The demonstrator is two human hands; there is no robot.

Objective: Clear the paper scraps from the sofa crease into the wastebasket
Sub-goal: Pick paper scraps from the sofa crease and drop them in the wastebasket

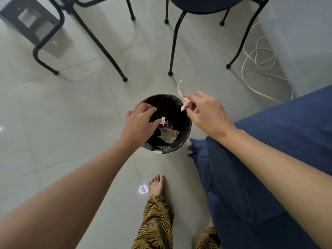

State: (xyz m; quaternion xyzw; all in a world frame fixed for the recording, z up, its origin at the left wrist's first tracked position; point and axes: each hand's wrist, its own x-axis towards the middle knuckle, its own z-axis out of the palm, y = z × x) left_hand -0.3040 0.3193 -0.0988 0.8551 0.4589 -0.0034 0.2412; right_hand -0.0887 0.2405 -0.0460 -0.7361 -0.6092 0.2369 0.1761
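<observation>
A round wastebasket (187, 131) with a black liner stands on the tiled floor, with crumpled paper inside. My left hand (139, 121) hovers over its left half, fingers spread, and a small pale paper scrap (163, 120) sits at the fingertips; I cannot tell whether it is held or falling. My right hand (206, 112) is above the basket's right rim, pinching a crumpled paper scrap (186, 103) with a thin strip curling upward. The blue sofa (280, 141) fills the right side; its crease is not in sight.
Black metal chair and table legs (173, 44) stand beyond the basket. A white cable (258, 58) loops on the floor at the upper right. My bare foot (156, 185) and striped trouser legs are near the bottom centre.
</observation>
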